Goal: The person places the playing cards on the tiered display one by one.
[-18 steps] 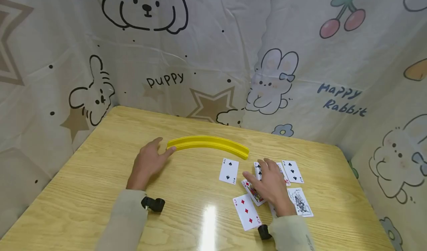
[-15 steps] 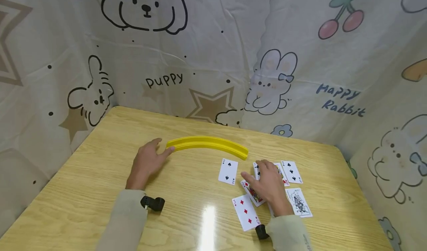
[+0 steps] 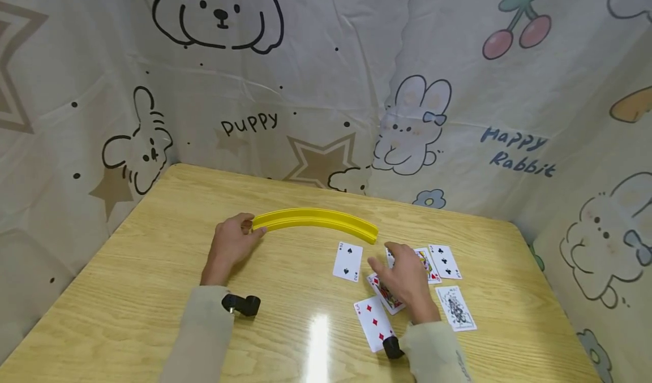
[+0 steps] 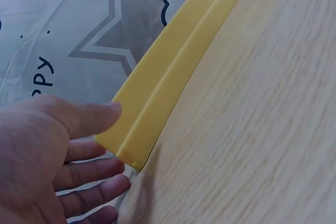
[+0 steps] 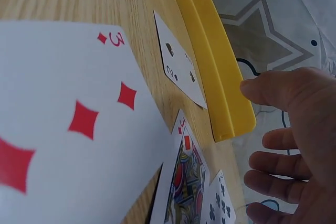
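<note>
A curved yellow card holder (image 3: pixel 316 218) lies on the table. My left hand (image 3: pixel 231 244) is at its left end, thumb in front and fingers spread around the end; in the left wrist view the thumb (image 4: pixel 97 119) overlaps the holder's face. My right hand (image 3: pixel 407 278) hovers over playing cards with fingers loosely extended, nothing between them. Around it lie a jack of diamonds (image 3: pixel 382 292), a three of diamonds (image 3: pixel 373 318), a two of spades (image 3: pixel 348 262), a three of clubs (image 3: pixel 445 261), a red face card (image 3: pixel 428 264) and a joker (image 3: pixel 457 309). Another club card is partly hidden by that hand.
The wooden table (image 3: pixel 285 315) meets a patterned cloth (image 3: pixel 316 77) hung behind it and along both sides. Each wrist carries a small black camera, the left one (image 3: pixel 243 305) and the right one (image 3: pixel 392 347).
My left hand has shifted slightly right, its fingers closer around the holder's left end. My right hand has drifted a little left over the cards. The cards and holder stay in place.
</note>
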The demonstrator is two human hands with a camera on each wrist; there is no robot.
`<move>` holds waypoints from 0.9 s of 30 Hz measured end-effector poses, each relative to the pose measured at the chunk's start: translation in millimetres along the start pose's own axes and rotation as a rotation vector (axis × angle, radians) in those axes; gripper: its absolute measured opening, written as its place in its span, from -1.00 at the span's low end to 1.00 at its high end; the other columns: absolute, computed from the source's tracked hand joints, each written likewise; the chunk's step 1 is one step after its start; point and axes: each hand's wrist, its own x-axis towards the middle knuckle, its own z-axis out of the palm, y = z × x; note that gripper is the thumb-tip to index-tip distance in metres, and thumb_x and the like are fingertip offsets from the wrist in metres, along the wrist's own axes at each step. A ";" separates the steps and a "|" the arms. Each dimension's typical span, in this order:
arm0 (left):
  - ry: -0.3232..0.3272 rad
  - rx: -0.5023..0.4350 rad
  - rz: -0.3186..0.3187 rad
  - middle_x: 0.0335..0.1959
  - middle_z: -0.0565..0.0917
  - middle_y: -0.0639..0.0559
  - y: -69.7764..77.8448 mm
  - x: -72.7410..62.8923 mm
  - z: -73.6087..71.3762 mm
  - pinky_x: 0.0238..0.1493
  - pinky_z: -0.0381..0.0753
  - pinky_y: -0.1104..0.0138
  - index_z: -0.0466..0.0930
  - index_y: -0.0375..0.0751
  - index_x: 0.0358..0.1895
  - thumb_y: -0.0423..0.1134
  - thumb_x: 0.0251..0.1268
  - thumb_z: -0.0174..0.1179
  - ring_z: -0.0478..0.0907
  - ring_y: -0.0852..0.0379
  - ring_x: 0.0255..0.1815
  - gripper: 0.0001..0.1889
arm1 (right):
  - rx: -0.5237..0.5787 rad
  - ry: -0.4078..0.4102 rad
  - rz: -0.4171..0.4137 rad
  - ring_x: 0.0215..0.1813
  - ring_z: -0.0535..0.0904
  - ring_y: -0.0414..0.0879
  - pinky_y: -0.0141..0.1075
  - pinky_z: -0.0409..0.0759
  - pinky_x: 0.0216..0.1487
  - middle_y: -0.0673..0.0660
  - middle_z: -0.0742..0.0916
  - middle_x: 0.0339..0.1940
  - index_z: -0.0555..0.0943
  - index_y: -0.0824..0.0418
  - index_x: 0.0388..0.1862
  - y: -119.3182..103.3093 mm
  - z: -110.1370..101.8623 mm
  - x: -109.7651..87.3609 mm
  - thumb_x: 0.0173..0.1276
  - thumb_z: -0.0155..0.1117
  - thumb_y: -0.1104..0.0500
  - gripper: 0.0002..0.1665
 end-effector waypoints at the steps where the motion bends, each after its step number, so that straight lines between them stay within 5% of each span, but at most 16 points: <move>1: 0.006 -0.003 0.004 0.15 0.59 -0.34 -0.2 0.2 0.6 0.13 0.54 0.01 0.44 -0.40 0.34 -0.08 0.38 0.28 0.57 -0.21 0.13 -0.40 | 0.007 -0.005 0.006 0.16 0.54 0.23 0.14 0.48 0.13 0.32 0.65 0.13 0.54 0.35 0.28 -0.6 0.8 0.7 0.32 0.34 -0.15 -0.26; 18: 0.049 -0.002 0.020 0.01 0.67 -0.30 -2.4 8.7 5.0 0.02 0.61 0.04 0.56 -0.41 0.21 -0.23 0.33 0.34 0.65 -0.16 -0.03 -0.54 | 0.072 -0.035 0.047 -0.07 0.62 0.12 0.03 0.58 -0.03 0.26 0.72 -0.07 0.59 0.38 0.19 -11.6 12.0 14.3 0.27 0.40 -0.03 -0.35; 27: 0.054 0.007 0.012 -0.06 0.70 -0.25 -2.7 10.0 5.9 0.00 0.61 0.05 0.60 -0.40 0.17 -0.26 0.34 0.31 0.66 -0.10 -0.08 -0.60 | 0.073 -0.142 0.081 -0.20 0.57 0.00 -0.05 0.59 -0.07 0.19 0.71 -0.13 0.61 0.38 0.17 -17.0 18.5 24.9 0.25 0.45 0.00 -0.37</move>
